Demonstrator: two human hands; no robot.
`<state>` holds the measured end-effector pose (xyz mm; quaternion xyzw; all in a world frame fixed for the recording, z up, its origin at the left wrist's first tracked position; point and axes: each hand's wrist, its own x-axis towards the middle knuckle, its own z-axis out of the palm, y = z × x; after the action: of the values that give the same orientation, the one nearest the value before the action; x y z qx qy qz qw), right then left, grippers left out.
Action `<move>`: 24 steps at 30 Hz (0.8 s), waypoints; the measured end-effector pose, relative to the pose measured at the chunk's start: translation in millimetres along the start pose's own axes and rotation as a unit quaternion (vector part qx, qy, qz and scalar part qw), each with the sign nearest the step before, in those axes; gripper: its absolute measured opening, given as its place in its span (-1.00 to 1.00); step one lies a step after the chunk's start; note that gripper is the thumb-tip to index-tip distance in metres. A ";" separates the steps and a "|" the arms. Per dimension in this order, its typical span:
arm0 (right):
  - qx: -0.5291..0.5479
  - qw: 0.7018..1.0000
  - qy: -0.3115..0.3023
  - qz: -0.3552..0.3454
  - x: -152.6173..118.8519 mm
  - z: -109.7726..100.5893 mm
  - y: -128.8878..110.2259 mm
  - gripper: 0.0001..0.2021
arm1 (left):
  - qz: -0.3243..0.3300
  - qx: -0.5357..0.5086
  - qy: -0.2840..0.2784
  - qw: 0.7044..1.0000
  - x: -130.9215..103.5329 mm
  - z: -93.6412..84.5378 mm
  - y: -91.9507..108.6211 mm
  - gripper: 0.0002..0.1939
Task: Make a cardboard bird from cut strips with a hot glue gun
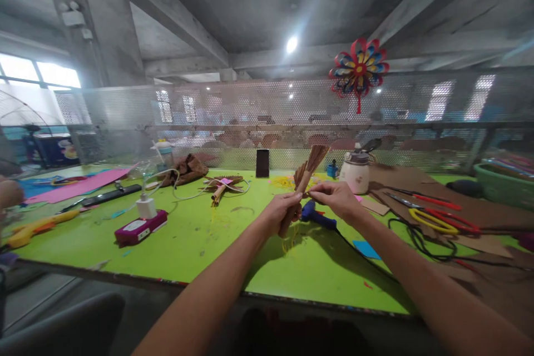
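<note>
My left hand [286,211] is closed around the lower stem of a brown pleated paper piece [307,171], holding it tilted above the table. Its folded upper part fans out to the upper right. Just to the right of the stem, my right hand [332,196] pinches with thumb and forefinger; whatever is between the fingertips is too small to make out. Below the hands lies a blue glue gun [317,217] with a dark cord. Yellow strands [283,182] are scattered behind and beneath the brown piece.
On the green table [187,256] are a purple power strip [141,229], another brown paper piece [223,186], a yellow glue gun [44,228], a white jug [355,172], and scissors [434,222] on brown sheets at the right. Another person's hand [10,193] shows at the far left.
</note>
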<state>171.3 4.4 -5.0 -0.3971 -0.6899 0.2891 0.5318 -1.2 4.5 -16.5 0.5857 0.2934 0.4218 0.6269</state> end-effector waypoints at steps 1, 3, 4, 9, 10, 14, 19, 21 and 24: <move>-0.006 1.000 -0.010 -0.002 -0.2 -2.0 -1.8 -0.81 | -0.004 0.001 -0.004 1.000 -0.3 0.3 0.2 -0.66; -0.014 1.000 -0.017 -0.003 -0.9 -4.4 -5.0 -0.82 | -0.010 0.003 -0.012 1.000 -0.5 0.3 -0.1 -0.65; -0.019 1.000 -0.018 -0.002 -1.2 -4.9 -6.0 -0.82 | -0.012 0.003 -0.015 1.000 -0.4 0.2 -0.5 -0.64; -0.053 0.998 -0.008 -0.014 -1.0 -3.3 -2.8 -0.82 | -0.013 -0.003 -0.018 1.000 0.4 0.0 -3.3 -0.67; -0.059 0.998 -0.004 -0.018 -0.9 -2.6 -1.7 -0.82 | -0.011 -0.003 -0.017 1.000 0.3 0.3 -3.7 -0.67; -0.084 0.995 0.019 -0.041 -2.0 1.6 -0.5 -0.84 | -0.008 0.004 -0.006 1.000 -0.5 2.3 -3.6 -0.68; -0.093 0.993 0.059 -0.051 -3.9 9.0 1.8 -0.84 | 0.008 0.013 0.004 1.000 -0.6 4.1 -3.7 -0.68; -0.102 0.991 0.074 -0.053 -4.2 11.9 4.7 -0.83 | 0.010 0.012 0.007 1.000 0.0 4.0 -5.0 -0.67; -0.126 0.986 0.091 -0.059 -4.3 15.4 8.7 -0.84 | 0.013 0.015 0.006 1.000 0.9 3.4 -7.0 -0.67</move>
<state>159.0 5.6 -18.4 -0.4443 -0.6915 0.1307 0.5544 3.5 3.9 -22.8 0.5964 0.2954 0.4292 0.6107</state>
